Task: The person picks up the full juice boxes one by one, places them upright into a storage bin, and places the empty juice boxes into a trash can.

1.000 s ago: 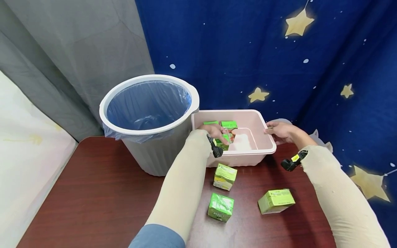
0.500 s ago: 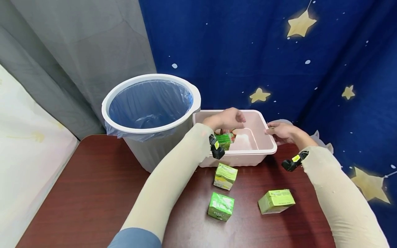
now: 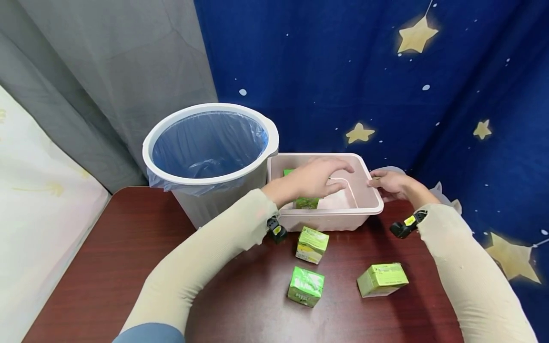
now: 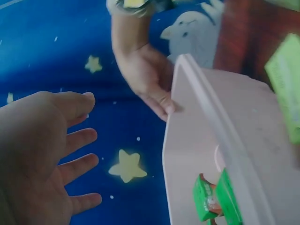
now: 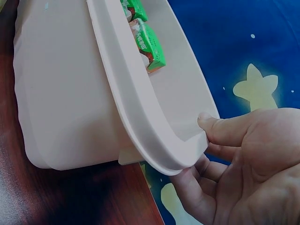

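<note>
A pink plastic tub [image 3: 372, 207] stands at the back of the dark wooden table and holds a few green drink cartons [image 3: 306, 203]. My left hand [image 3: 319, 178] hovers over the tub with straight, spread fingers and holds nothing; the left wrist view shows its bare palm [image 4: 47, 154] beside the tub's rim [image 4: 211, 122]. My right hand [image 3: 388, 183] pinches the tub's far right corner. In the right wrist view its thumb [image 5: 220, 129] lies on the rim [image 5: 126, 93] with the fingers beneath. The cartons [image 5: 147, 44] lie at the tub's far end.
A white waste bin [image 3: 147, 143] with a blue liner stands left of the tub, touching it. Three green cartons lie on the table in front of the tub: one [image 3: 312, 244] close to it, one [image 3: 305, 286] nearer me, one [image 3: 382, 279] to the right. Curtains hang behind.
My left hand has lifted off the cartons inside the tub and moved right, and is now open above it. The right hand has kept its hold on the rim.
</note>
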`<state>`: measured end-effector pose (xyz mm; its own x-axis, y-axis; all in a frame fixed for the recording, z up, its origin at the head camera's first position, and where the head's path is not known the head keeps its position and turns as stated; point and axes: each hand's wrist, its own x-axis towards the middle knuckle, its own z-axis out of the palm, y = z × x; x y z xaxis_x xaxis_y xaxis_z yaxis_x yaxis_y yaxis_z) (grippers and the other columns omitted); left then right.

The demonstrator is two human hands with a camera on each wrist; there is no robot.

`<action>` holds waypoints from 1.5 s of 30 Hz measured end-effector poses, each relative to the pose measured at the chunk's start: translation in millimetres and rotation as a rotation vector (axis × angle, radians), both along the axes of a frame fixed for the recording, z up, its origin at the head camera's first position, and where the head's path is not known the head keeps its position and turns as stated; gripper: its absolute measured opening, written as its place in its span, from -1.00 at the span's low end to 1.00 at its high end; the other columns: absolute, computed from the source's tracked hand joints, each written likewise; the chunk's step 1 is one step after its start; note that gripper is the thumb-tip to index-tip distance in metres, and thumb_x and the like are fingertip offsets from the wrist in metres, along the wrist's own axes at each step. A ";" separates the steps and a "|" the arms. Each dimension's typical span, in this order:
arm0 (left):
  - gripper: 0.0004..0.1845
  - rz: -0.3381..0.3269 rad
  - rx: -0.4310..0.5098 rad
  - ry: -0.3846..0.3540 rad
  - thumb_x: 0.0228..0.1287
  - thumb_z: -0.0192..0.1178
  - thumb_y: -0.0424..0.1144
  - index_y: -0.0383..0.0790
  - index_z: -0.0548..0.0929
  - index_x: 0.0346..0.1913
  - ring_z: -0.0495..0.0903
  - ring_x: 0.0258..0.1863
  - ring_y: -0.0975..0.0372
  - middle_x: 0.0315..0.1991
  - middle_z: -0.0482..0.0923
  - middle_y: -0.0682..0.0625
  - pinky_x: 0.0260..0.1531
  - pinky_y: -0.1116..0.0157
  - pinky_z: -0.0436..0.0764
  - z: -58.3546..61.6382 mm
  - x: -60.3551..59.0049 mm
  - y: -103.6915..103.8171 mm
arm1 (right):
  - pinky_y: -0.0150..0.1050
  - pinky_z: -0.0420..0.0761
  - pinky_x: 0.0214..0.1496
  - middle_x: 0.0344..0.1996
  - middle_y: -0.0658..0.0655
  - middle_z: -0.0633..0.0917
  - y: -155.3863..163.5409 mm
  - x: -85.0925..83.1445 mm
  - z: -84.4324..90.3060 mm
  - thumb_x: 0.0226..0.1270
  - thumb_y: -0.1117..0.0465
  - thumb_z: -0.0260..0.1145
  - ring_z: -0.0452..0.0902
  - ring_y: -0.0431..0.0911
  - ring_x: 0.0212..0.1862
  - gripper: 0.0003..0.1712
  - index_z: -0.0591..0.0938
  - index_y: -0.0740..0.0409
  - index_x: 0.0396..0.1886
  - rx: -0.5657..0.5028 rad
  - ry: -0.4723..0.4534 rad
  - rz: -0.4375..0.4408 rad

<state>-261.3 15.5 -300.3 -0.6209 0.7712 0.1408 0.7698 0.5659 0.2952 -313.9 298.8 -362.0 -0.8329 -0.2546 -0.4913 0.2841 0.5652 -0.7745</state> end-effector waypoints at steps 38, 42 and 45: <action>-0.58 -0.055 0.358 0.067 0.37 0.35 -0.26 -0.03 0.60 0.26 0.56 0.21 0.23 0.20 0.60 0.13 0.24 0.27 0.49 -33.9 141.2 -189.6 | -0.18 0.73 -0.21 -0.16 0.09 0.67 -1.8 4.3 -0.8 0.65 0.26 0.04 0.66 -0.15 -0.24 -0.45 0.17 0.37 0.48 -0.001 0.023 -0.023; -0.54 0.016 0.442 0.018 0.29 0.40 -0.38 -0.03 0.63 0.23 0.62 0.13 0.25 0.14 0.65 0.14 0.19 0.46 0.48 -35.1 149.9 -214.5 | -0.19 0.72 -0.20 -0.15 0.11 0.67 -2.3 4.3 -1.0 0.65 0.26 0.04 0.66 -0.15 -0.24 -0.46 0.19 0.36 0.47 0.008 0.028 -0.024; -0.54 0.060 0.467 0.023 0.22 0.43 -0.45 -0.04 0.68 0.15 0.66 0.02 0.29 0.04 0.69 0.16 0.10 0.52 0.51 -32.8 152.6 -233.6 | -0.18 0.72 -0.19 -0.13 0.12 0.67 -2.3 3.8 -0.7 0.65 0.26 0.04 0.66 -0.14 -0.22 -0.45 0.17 0.36 0.48 0.004 0.025 -0.020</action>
